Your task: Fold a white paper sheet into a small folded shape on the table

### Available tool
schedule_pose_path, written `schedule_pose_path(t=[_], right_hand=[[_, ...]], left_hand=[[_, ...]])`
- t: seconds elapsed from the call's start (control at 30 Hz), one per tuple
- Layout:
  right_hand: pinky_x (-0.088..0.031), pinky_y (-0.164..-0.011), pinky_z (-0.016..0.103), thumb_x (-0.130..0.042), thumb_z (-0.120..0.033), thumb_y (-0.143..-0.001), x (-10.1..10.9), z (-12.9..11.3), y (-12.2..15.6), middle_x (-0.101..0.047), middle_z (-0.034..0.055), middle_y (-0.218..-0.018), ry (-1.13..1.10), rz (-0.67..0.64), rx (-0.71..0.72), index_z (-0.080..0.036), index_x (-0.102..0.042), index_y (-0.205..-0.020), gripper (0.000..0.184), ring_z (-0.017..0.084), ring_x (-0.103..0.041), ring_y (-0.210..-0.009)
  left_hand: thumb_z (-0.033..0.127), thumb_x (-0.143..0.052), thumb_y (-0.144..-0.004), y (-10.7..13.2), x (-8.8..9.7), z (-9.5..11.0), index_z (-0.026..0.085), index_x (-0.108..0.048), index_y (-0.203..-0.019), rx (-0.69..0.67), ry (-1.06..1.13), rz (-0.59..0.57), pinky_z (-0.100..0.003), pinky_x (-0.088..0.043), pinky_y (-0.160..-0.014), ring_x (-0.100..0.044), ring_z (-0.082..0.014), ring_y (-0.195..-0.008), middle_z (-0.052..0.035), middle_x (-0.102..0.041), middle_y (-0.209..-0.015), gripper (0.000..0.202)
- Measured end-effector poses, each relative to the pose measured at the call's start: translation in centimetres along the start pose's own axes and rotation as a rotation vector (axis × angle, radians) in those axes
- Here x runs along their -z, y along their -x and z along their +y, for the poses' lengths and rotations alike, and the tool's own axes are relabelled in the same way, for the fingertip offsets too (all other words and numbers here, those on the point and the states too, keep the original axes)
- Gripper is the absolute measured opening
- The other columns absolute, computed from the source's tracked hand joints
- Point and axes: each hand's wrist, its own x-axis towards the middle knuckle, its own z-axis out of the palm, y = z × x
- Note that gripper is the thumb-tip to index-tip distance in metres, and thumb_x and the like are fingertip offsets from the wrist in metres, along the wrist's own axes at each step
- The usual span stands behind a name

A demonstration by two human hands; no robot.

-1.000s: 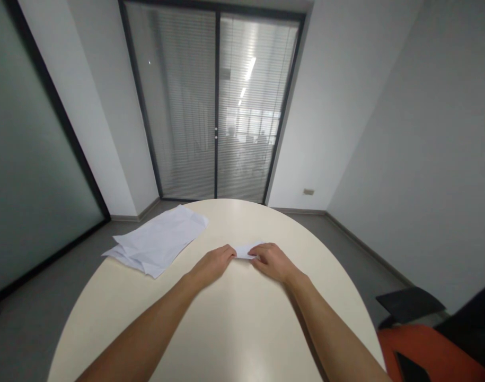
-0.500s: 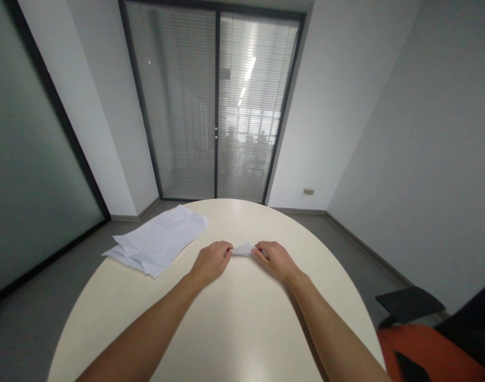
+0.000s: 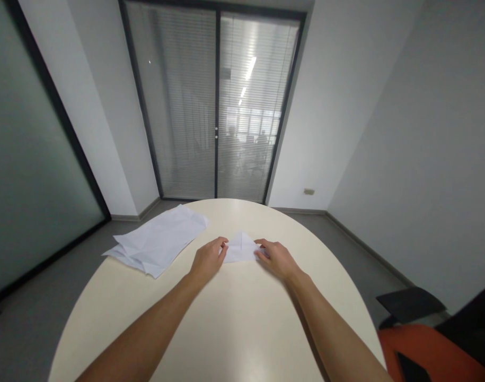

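A small folded sheet of white paper (image 3: pixel 241 248) sits between my hands above the middle of the round table. It forms a low triangle with a peak at the top and a vertical crease down its centre. My left hand (image 3: pixel 210 257) pinches its left corner between thumb and fingers. At the right corner, my right hand (image 3: pixel 277 259) grips it the same way, and the fingers cover that end.
The round cream table (image 3: pixel 226 318) spreads under both arms. Several creased white sheets (image 3: pixel 158 239) lie at its left edge, partly overhanging. An orange chair (image 3: pixel 429 350) with a black armrest (image 3: pixel 411 304) stands at the right. Beyond the table is a glass partition (image 3: pixel 214 106) with blinds.
The paper was a thin, flat strip and now shows a taller triangular face with its crease. My left hand has shifted slightly left; the right hand has barely moved.
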Motion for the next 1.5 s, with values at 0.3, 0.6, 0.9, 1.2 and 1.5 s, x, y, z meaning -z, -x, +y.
schedule_pose_path(t=[0.3,0.6,0.9,1.2,1.5], right_hand=[[-0.049,-0.087,0.032,-0.056,-0.031,-0.090,-0.5,0.2,-0.1,-0.073,0.0069,-0.116,-0.017,-0.015,-0.004,-0.022,-0.069,-0.121,0.035,0.022,-0.068,-0.096],[-0.048,-0.087,0.032,-0.062,-0.032,-0.087,-1.2,0.8,-0.2,-0.072,0.0081,-0.112,-0.088,0.025,-0.046,-0.022,-0.061,-0.131,0.045,0.022,-0.067,-0.096],[-0.047,-0.073,0.028,-0.059,-0.029,-0.086,-2.5,3.0,-0.7,-0.072,0.0045,-0.095,-0.349,0.092,-0.162,-0.019,-0.053,-0.135,0.050,0.016,-0.061,-0.073],[-0.046,-0.067,0.027,-0.056,-0.033,-0.087,-3.4,4.7,-1.0,-0.066,0.0021,-0.082,-0.494,0.185,-0.204,-0.016,-0.061,-0.125,0.042,0.015,-0.059,-0.070],[-0.040,-0.053,0.024,-0.064,-0.032,-0.078,-3.1,4.4,-1.3,-0.060,-0.0010,-0.074,-0.763,0.151,-0.279,-0.014,-0.056,-0.129,0.055,0.012,-0.053,-0.059]], left_hand=[[0.018,-0.055,-0.091,0.3,-0.1,0.1,0.020,-0.057,-0.122,-0.064,-0.152,-0.097,-0.036,-0.048,-0.091,-0.062,-0.0231,-0.108,-0.0072,-0.068,-0.116,0.031],[0.026,-0.048,-0.099,0.7,-0.2,1.0,0.024,-0.070,-0.114,-0.531,0.004,-0.226,-0.036,-0.047,-0.100,-0.062,-0.0197,-0.113,-0.0036,-0.070,-0.123,0.027],[0.039,-0.046,-0.099,1.2,1.0,2.3,0.023,-0.066,-0.121,-0.498,-0.113,-0.263,-0.040,-0.048,-0.100,-0.058,-0.0237,-0.118,-0.0067,-0.065,-0.129,0.034],[0.037,-0.042,-0.101,1.1,0.9,2.1,0.023,-0.067,-0.121,-0.511,-0.133,-0.277,-0.039,-0.046,-0.101,-0.056,-0.0232,-0.118,-0.0047,-0.063,-0.133,0.035],[0.040,-0.042,-0.100,1.1,0.6,1.9,0.022,-0.061,-0.129,-0.521,-0.134,-0.281,-0.041,-0.046,-0.102,-0.055,-0.0240,-0.121,-0.0066,-0.061,-0.137,0.039]])
